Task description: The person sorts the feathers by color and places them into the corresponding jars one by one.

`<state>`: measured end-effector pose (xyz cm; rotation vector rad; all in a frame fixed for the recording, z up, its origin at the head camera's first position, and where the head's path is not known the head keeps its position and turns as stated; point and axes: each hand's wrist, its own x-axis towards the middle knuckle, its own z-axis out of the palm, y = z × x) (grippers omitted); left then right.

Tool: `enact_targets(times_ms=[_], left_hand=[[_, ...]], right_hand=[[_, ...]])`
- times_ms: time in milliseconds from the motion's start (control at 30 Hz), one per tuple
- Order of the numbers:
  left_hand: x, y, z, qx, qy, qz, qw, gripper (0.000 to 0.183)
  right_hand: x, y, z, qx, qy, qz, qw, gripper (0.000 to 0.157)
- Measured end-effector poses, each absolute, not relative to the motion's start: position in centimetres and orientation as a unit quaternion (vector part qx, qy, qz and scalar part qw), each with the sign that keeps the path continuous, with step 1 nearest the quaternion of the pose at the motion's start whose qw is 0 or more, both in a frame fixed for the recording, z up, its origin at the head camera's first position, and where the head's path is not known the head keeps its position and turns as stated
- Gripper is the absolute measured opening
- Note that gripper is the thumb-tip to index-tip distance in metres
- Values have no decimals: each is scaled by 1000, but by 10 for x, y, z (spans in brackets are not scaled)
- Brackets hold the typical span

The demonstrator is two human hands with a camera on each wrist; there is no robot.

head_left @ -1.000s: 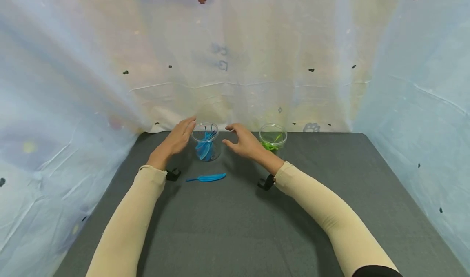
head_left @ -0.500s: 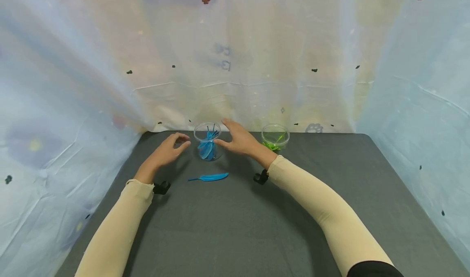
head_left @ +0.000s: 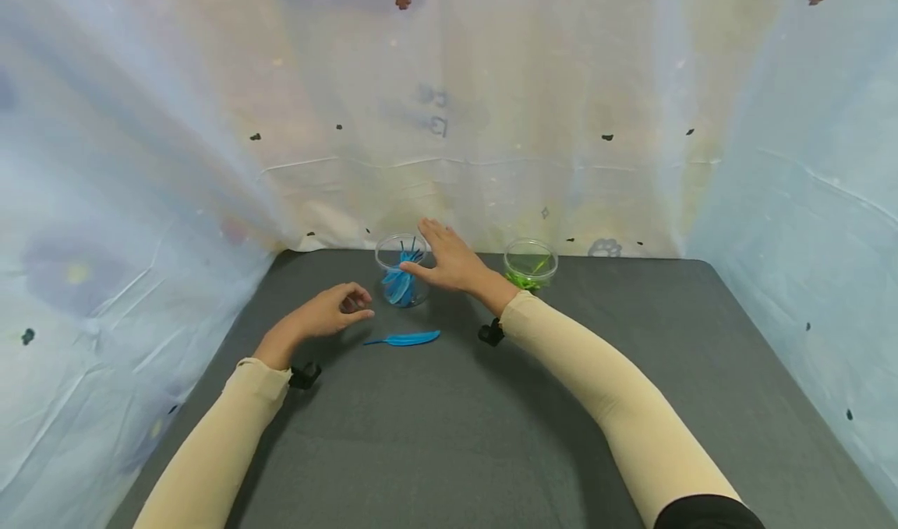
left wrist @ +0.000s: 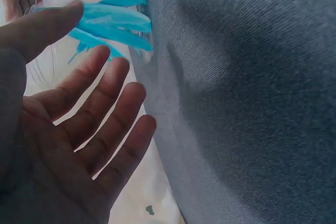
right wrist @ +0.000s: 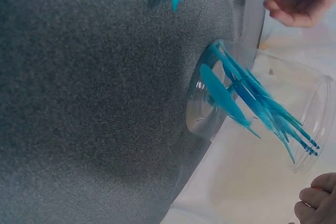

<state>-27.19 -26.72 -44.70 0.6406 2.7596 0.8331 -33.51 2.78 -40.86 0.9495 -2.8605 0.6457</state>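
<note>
A clear jar [head_left: 422, 293] holds several blue feathers [right wrist: 252, 95], quills up. My right hand [head_left: 452, 262] is at the jar's right side near the rim, its fingers extended and thumb crossing in front of the jar in the head view; whether it touches cannot be told. In the right wrist view, knuckles of that hand [right wrist: 320, 200] show beside the rim. A single blue feather [head_left: 403, 339] lies on the table in front of the jar. My left hand [head_left: 323, 313] hovers left of this feather, fingers loosely bent and holding nothing; its spread fingers [left wrist: 107, 106] show in the left wrist view.
To the right of my right hand stands a second clear jar [head_left: 531, 246] with green feather-like pieces [head_left: 522, 280] inside. The dark grey table [head_left: 449, 443] ends at a pale patterned curtain [head_left: 491, 108] behind both jars. Curtain also hangs at both sides.
My left hand has moved away from the jar's left side, down toward the loose feather. My right hand has shifted slightly left, closer to the jar. The feathers and jars stay put.
</note>
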Motion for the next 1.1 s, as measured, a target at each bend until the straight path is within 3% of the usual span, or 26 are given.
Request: enact_targets(times_ms=[267,533,1100], left_hand=[[-264,-264,-451,220,924,269,159,26],[-258,-261,-455,229,915,263,204,24],[-260,-254,-460,224,932,212,189,18]], right_hand=[[-341,21,-412,310,-932,186,33,101],[-344,12,-417,309,-935,172,32,100],[-344,8,-421,307,-937,167,9,97]])
